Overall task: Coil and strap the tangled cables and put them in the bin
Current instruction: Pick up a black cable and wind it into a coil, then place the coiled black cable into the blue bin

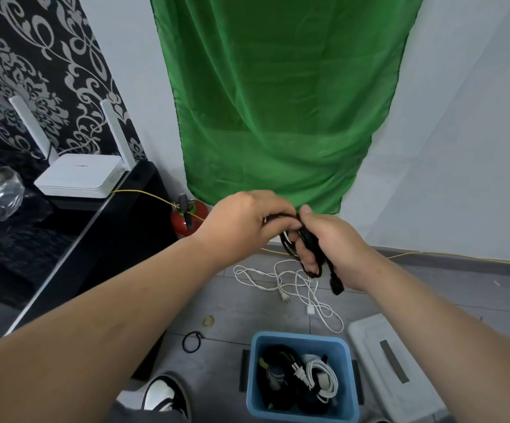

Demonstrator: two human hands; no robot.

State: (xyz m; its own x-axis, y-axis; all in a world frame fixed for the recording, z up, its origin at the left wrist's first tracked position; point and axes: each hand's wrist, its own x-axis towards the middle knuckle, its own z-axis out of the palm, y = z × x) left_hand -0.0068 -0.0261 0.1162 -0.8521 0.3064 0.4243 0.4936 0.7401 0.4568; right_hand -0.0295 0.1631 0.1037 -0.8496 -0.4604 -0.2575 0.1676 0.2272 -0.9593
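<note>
Both hands are working a black cable [310, 239] in the air above the floor. The left hand [241, 224] is pinching its upper loops, and the right hand [333, 248] is gripping the bundle, plug dangling below. It is looking coiled but not yet strapped. Several bundles [317, 377] are already lying in the blue bin [299, 337]. A tangle of white cables [293, 282] is waiting on the floor, with a black strap loop [191, 341] lying near the bin.

White router [78, 176], green cloth [278, 117]
</note>
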